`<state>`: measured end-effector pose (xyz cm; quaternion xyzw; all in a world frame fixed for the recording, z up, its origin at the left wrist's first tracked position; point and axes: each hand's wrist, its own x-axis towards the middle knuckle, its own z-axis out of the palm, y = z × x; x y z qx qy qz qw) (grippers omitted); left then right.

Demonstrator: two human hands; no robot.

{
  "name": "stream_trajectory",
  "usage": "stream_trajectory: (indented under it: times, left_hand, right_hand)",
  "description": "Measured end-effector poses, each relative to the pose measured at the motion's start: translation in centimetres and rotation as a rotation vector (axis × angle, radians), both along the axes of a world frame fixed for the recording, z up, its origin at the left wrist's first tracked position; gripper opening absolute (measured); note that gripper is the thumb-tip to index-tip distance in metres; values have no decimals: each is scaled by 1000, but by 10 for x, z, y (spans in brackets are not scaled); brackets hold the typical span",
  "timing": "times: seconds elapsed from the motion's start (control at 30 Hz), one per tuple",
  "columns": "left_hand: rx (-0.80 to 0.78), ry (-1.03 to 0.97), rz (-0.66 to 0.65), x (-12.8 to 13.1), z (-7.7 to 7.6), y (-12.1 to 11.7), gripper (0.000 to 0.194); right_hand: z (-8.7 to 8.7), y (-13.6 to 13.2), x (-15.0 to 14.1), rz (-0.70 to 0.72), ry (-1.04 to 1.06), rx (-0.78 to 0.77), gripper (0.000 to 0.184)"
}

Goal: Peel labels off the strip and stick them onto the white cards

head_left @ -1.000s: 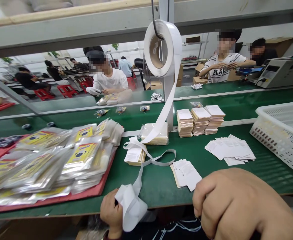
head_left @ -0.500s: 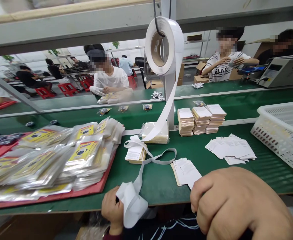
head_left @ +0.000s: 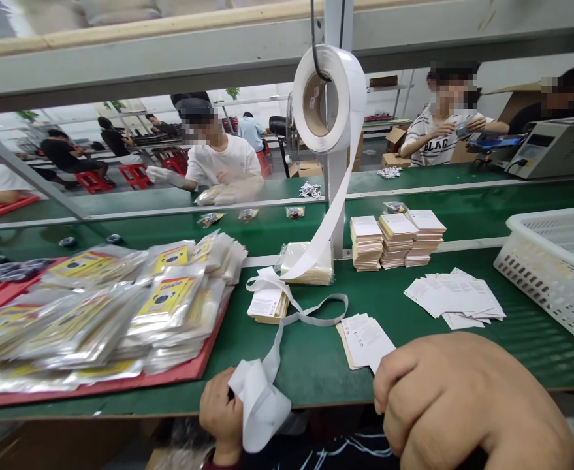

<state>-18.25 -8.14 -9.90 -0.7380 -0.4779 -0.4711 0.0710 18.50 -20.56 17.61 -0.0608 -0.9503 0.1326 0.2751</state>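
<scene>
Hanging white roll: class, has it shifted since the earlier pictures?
No. The hanging white roll keeps the same place against the upright post behind it; both slide rightward together in the picture, so only the view shifted.

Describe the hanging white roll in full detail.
The white roll, seemingly paper, is wound around a brown, cardboard-looking core and hangs on edge from a dark hook before a pale post. Its strip drops, loops over a card stack and the green table, and bunches, crumpled, in the left hand.

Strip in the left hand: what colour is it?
The strip is white, best seen in the head view.
</scene>
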Motion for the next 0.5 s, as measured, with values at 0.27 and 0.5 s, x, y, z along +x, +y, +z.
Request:
stream_trajectory:
  times: [0.27,0.5]
  left_hand:
    - [-158,-204,26,20,53,-6,20]
    - [-436,-447,-351,104,143,-2,19]
  right_hand:
    - [5,-1,-20,-20,27,-154,30]
    - [-46,22,-63,-739,32,-234,49]
